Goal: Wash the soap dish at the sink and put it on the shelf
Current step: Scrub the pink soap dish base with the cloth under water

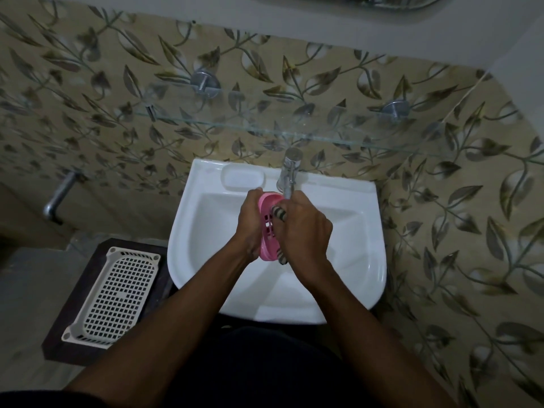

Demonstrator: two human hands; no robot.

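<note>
- The soap dish (269, 225) is pink with slotted holes. It is held on edge above the bowl of the white sink (188, 231), just below the spout of the tap (290, 172).
- The left hand (250, 225) grips the dish from its left side, fingers curled round the rim.
- The right hand (306, 231) is closed round a striped cloth (279, 213) and presses it against the open face of the dish. The cloth shows at the top and bottom of the fist.
- The two hands meet over the middle of the sink, with the dish between them.
- Whether water is running from the tap cannot be told.
- A glass shelf (265, 125) on metal brackets is fixed to the leaf-patterned wall tiles (441, 201) above the sink.
- A moulded soap recess (243, 178) sits in the sink's back ledge, left of the tap.
- A white perforated basket (114, 293) lies on a dark stand (59, 343) left of the sink.
- A second tap (59, 195) projects from the wall further left.
</note>
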